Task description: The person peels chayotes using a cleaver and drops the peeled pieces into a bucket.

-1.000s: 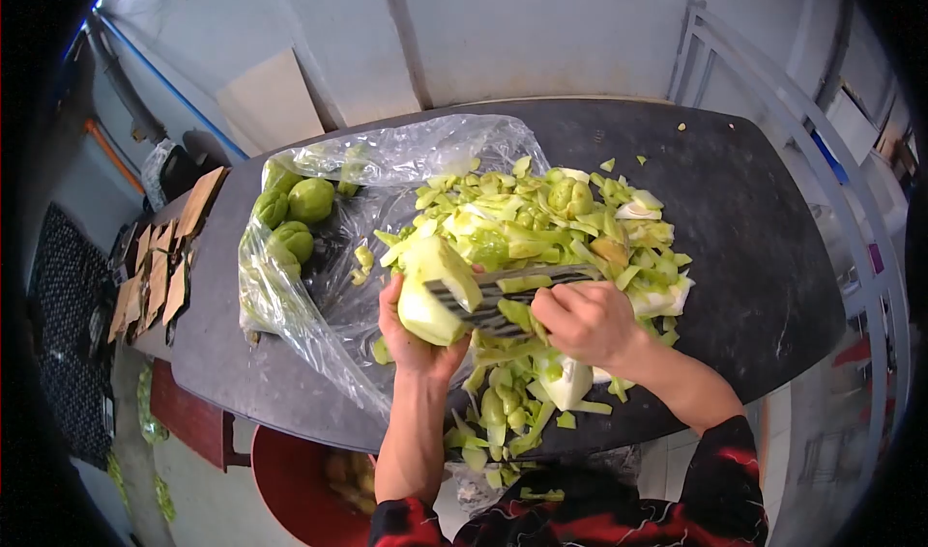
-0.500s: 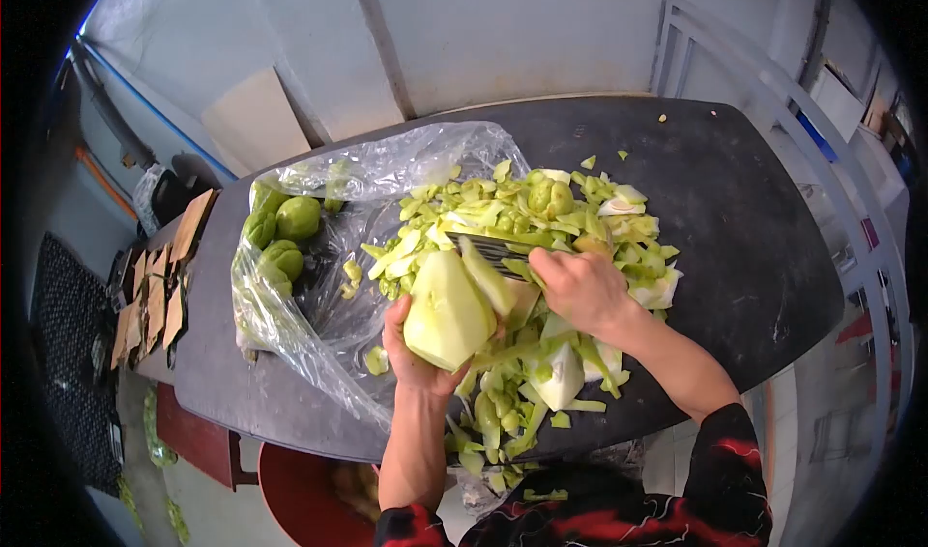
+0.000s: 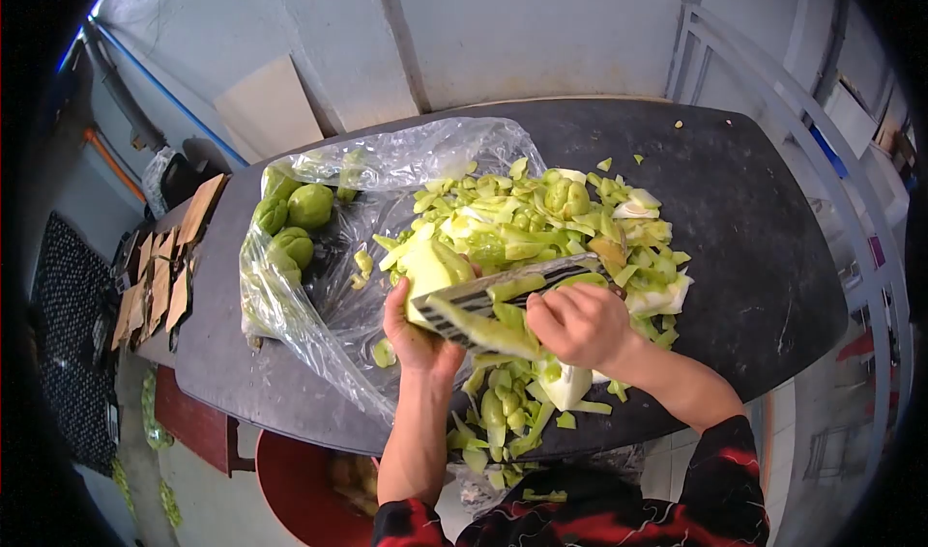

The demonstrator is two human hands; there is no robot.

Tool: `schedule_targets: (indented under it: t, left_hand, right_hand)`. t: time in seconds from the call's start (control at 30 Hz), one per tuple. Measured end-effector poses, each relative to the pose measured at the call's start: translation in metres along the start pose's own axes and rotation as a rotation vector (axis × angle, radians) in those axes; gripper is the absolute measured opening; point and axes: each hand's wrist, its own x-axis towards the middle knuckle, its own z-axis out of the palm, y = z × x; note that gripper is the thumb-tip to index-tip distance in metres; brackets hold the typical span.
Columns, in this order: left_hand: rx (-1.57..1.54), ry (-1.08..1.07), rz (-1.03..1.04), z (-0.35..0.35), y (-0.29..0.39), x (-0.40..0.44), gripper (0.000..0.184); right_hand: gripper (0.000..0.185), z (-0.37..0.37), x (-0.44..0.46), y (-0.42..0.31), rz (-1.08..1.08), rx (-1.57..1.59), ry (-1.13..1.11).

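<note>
My left hand point(image 3: 418, 342) is wrapped round a peeled pale-green chayote point(image 3: 432, 265), holding it tilted over the table. In my right fist is a broad-bladed knife point(image 3: 472, 302); its handle is hidden by the fingers. The blade lies across the lower right side of the chayote, covering part of it, and strips of pale flesh or peel cling to the metal. Beneath and behind both hands spreads a heap of green peelings point(image 3: 522, 228). White-and-green cut chunks point(image 3: 565, 388) lie among them.
Whole green chayotes point(image 3: 311, 206) sit in an open clear plastic bag point(image 3: 319, 339) on the dark table point(image 3: 735, 247). Below the front edge stands a red tub point(image 3: 290, 489). Metal railing point(image 3: 773, 93) rises at the right, and cardboard pieces point(image 3: 179, 296) hang at the left.
The knife has swung down and toward me, its blade now turned broadside across the chayote. My left hand has tipped the chayote away. More strips cling to the blade.
</note>
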Motion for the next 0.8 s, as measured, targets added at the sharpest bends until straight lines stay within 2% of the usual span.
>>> schedule_targets:
  t: [0.4,0.6,0.67,0.8]
  left_hand:
    - [0.004,-0.042,-0.037,0.002,-0.006,-0.006,0.063]
    - [0.072,0.008,-0.024,0.004,-0.004,-0.008,0.061]
    - [-0.02,0.16,0.034,-0.003,-0.002,-0.001,0.06]
    - [0.046,0.058,0.032,-0.003,0.003,-0.004,0.057]
  right_hand:
    - [0.011,-0.001,0.0,-0.012,-0.096,0.008,0.017]
    - [0.009,0.01,-0.008,0.002,-0.052,0.012,0.051]
    - [0.007,0.014,-0.013,0.013,0.053,-0.067,-0.075]
    - [0.012,0.003,-0.002,0.006,0.023,0.003,0.007]
